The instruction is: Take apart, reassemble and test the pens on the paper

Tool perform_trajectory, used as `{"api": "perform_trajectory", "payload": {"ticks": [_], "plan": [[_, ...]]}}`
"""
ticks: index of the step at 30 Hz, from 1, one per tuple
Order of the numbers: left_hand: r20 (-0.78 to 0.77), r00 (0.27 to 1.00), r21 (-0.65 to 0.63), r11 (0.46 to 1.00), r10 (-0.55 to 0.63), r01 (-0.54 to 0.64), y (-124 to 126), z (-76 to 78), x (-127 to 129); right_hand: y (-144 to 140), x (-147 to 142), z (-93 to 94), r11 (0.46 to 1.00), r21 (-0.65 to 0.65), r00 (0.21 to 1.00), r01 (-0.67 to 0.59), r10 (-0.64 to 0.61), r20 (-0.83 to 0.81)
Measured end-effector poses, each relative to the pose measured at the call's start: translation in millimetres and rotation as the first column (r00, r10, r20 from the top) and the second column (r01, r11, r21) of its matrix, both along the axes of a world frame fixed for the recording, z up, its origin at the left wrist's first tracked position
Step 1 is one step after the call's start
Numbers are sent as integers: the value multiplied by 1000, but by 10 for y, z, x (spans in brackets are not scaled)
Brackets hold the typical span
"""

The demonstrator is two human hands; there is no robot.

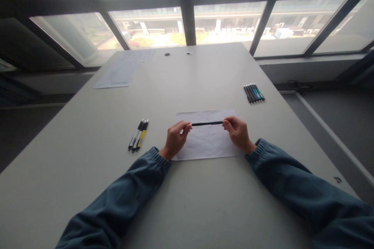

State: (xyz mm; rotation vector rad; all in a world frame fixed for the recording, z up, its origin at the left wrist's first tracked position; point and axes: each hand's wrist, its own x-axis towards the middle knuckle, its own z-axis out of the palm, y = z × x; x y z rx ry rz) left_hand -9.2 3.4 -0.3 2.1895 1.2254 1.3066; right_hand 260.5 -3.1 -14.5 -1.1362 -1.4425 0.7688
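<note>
Here, I see the white table (189, 202) running up to the windows (224, 23), its right edge slanting toward lower right. A white sheet (210, 144) lies at centre, papers (117, 72) at upper left. I have moving room at bottom centre, below the left hand (175, 136) and right hand (238, 134). A row of pens (254, 93) sits right of centre, three pens (139, 135) left. Both hands pinch the black pen (207, 123) by its ends, mid-frame.

Near the middle of the frame, the left-hand grip (174, 136) and right-hand grip (238, 134) pinch a dark pen (207, 123) at opposite ends, over a white sheet (210, 146) on the table (189, 190). Three pens (139, 136) lie left of centre, a row of pens (253, 93) right of centre, papers (117, 73) upper left; windows (228, 19) span the top.
</note>
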Motion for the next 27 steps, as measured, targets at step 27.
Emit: {"api": "perform_trajectory", "payload": {"ticks": [27], "plan": [[-6, 1000, -9, 1000, -16, 15, -6, 16, 1, -11, 3, 7, 1000, 6, 1000, -20, 20, 2]]}}
